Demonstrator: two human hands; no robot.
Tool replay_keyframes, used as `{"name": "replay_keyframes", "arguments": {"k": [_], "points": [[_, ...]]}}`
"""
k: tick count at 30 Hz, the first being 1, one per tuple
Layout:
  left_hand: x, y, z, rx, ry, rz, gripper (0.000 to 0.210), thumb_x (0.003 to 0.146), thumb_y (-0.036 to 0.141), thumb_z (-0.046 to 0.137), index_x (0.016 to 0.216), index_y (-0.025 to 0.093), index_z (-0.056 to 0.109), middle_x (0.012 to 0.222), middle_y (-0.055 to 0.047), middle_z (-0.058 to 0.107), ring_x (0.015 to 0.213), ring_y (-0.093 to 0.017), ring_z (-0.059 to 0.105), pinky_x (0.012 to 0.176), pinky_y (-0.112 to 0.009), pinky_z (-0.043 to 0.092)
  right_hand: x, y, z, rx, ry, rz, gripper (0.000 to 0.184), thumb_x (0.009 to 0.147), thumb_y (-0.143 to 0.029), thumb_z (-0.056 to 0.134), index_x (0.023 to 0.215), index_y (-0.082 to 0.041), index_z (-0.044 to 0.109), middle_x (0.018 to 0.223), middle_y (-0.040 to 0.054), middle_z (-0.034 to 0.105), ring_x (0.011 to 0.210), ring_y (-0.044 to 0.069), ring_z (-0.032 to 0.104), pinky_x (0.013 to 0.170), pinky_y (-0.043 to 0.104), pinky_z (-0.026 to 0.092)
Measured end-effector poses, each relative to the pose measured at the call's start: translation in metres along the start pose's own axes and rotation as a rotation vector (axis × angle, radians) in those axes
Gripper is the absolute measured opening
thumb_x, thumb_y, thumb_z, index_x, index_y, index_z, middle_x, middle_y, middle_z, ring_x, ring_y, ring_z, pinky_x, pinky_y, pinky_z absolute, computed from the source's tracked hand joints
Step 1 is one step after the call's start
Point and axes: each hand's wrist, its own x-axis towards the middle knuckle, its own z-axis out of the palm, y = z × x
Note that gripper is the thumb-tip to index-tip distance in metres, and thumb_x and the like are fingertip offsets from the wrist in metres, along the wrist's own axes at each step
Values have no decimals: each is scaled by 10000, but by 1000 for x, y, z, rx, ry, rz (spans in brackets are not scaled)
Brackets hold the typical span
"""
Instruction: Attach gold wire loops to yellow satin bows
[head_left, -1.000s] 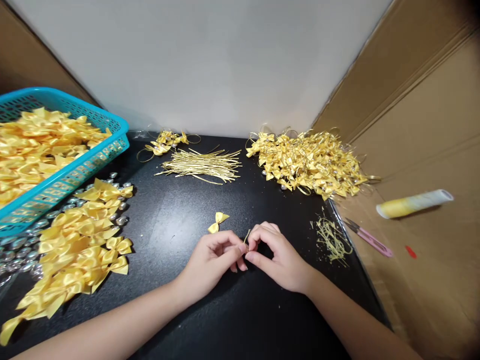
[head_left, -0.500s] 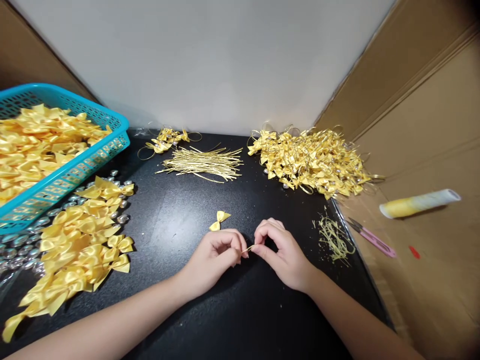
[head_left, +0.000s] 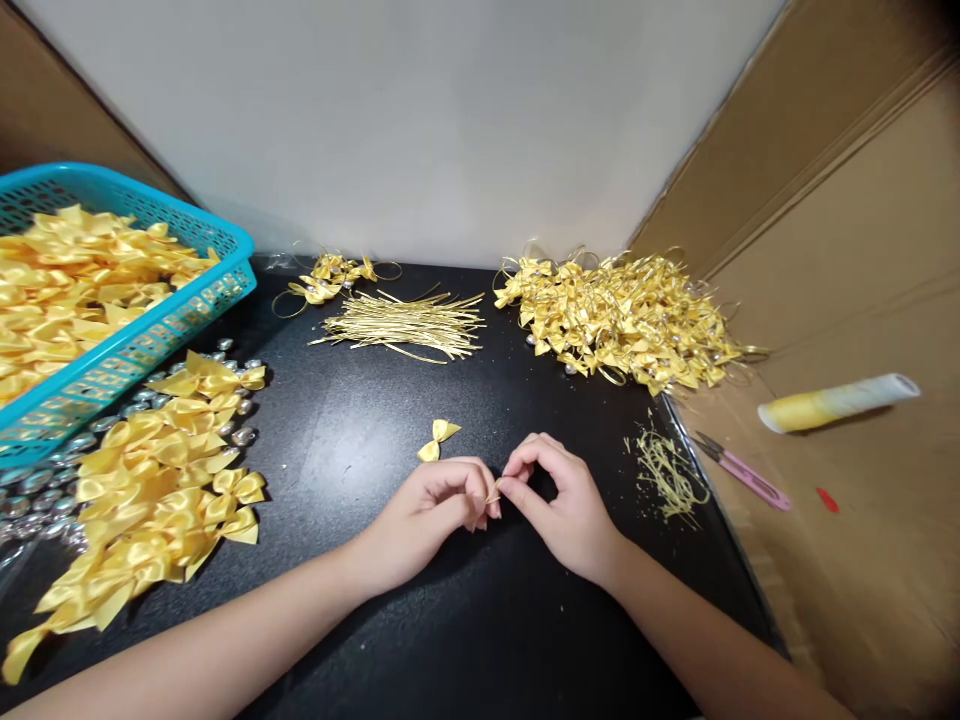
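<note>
Between my two hands runs a thin gold cord point(head_left: 493, 491), only a short part of which shows. My left hand point(head_left: 442, 510) is closed in a pinch on the cord, and its curled fingers hide the rest. My right hand point(head_left: 551, 500) pinches the cord's other side between thumb and forefinger, close to the left fingertips. A single yellow satin bow point(head_left: 437, 440) lies on the black table point(head_left: 360, 410) just beyond my left hand. Farther back is a bundle of straight gold cords point(head_left: 409, 325).
A blue basket point(head_left: 127, 345) of yellow bows stands left, beside loose bows point(head_left: 150, 500) and silver beads point(head_left: 45, 500). Looped bows point(head_left: 622, 320) are heaped back right, a smaller group point(head_left: 330, 275) back left. Cord scraps point(head_left: 667, 475), pink-handled snips point(head_left: 750, 480) and a tube point(head_left: 840, 402) lie right.
My right hand has moved slightly left, closer to my left hand. The cord between the fingers now shows bent instead of stretched straight.
</note>
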Motion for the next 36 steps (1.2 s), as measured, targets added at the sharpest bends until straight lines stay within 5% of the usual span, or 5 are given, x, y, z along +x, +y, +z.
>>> {"name": "replay_keyframes", "arguments": {"k": [11, 19, 30, 36], "points": [[1, 0, 0, 20, 36, 50, 185, 744, 125, 499, 564, 165, 507, 625, 21, 508, 605, -102, 463, 624, -231, 393, -2, -3, -1, -50, 5, -151, 75, 778, -212, 697, 766, -214, 623, 692, -4, 603, 690, 160, 553, 732, 356, 404], [-1, -4, 1, 70, 161, 18, 216, 859, 320, 564, 725, 160, 619, 777, -8, 583, 589, -87, 449, 541, -212, 374, 5, 1, -13, 50, 43, -65, 145, 841, -172, 621, 709, -201, 567, 695, -11, 569, 686, 142, 520, 694, 313, 409], [-1, 1, 5, 61, 251, -113, 323, 824, 444, 619, 755, 137, 694, 516, 31, 518, 450, -60, 358, 435, -187, 275, 8, 9, -25, 106, 106, 0, 58, 821, -183, 618, 800, -207, 570, 768, 10, 552, 746, 157, 528, 703, 312, 451], [-1, 0, 5, 62, 251, -108, 289, 817, 418, 626, 763, 140, 684, 658, -18, 652, 461, -58, 369, 442, -192, 288, -1, 7, -6, 248, -98, 74, 561, 688, -220, 791, 1177, -254, 520, 1126, 58, 613, 1040, 205, 594, 915, 357, 471]]}}
